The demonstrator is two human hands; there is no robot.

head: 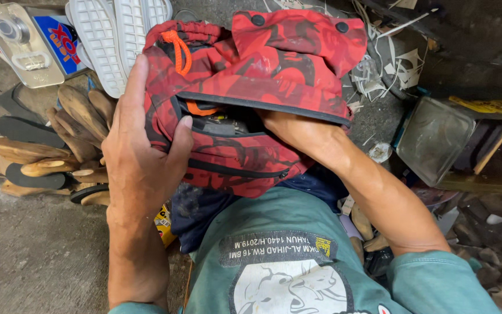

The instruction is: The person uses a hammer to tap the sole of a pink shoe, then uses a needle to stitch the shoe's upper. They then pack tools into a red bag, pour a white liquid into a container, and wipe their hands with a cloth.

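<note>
A red and dark patterned backpack [262, 75] rests on my lap, its flap with two black snaps folded back at the top. An orange drawstring cord [180, 49] hangs at its upper left. My left hand [140, 157] clasps the bag's left side, thumb hooked on the edge of an open zip pocket. My right hand [289, 131] reaches into that pocket from the right; its fingers are hidden inside, so what they touch cannot be seen. Dark contents show in the pocket opening [228, 123].
White shoe soles [114, 35] and a metal tin with a blue label [27, 40] lie at the upper left. Wooden shoe lasts [59, 139] and black soles pile up on the left. A clear square container [434, 136] and scraps sit on the right.
</note>
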